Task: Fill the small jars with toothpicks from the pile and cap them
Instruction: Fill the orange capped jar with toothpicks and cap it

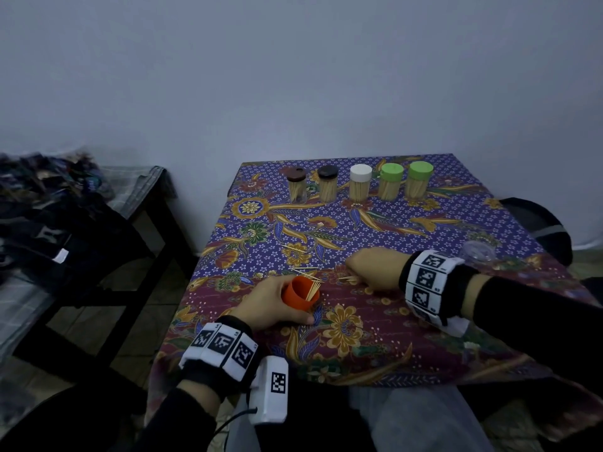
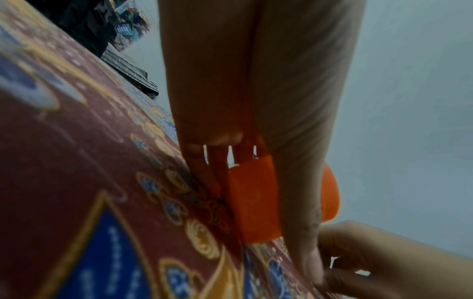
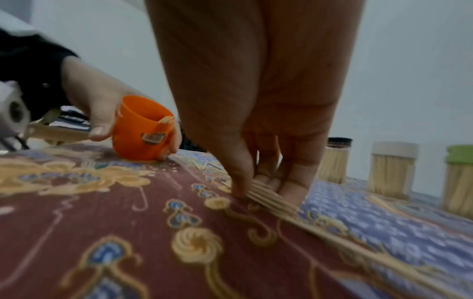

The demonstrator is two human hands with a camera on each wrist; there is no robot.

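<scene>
My left hand grips an orange cup-shaped jar tilted on the patterned tablecloth, with a few toothpicks sticking out of its mouth. The same orange jar shows in the right wrist view, and the left wrist view has the orange jar wedged between thumb and fingers. My right hand pinches a small bundle of toothpicks against the cloth, thumb on one side and fingers on the other. Loose toothpicks lie scattered just beyond the orange jar.
Five filled, capped jars line the far edge: two dark-lidded, one white-lidded, two green-lidded. A clear empty jar lies at the right. A dark table with clothes stands to the left.
</scene>
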